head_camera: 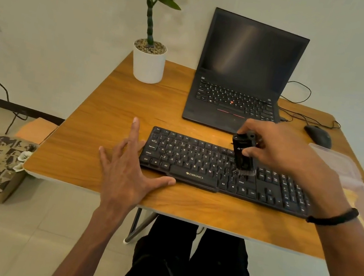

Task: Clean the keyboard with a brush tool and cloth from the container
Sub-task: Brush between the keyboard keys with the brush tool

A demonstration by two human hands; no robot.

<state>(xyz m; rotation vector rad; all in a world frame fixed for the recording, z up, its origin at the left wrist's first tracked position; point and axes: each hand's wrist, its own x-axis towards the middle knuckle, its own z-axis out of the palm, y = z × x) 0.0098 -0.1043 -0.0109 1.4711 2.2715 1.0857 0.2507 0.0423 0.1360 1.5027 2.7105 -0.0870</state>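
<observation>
Right hand [277, 151] closed around the black plastic brush tool [243, 154], I hold its grey bristles down on the keys of the black full-size keyboard [219, 170], just right of the letter block and above the right Shift key. Left hand [130, 167] lies open and flat, empty, fingers spread on the wooden tabletop [114, 107] against the keyboard's left end, the thumb touching its front edge as if to steady it. Right of the keyboard, partly hidden by my right forearm, stands the clear plastic container [348, 175]; I cannot see a cloth in it from this view. Behind the keyboard sits an open black laptop [242, 75].

By my reading, the brushing step is in hand and the wiping has not begun. The next move calls for short strokes along the key rows toward the number pad, left hand bracing the keyboard, before the brush is swapped for the cloth.
</observation>
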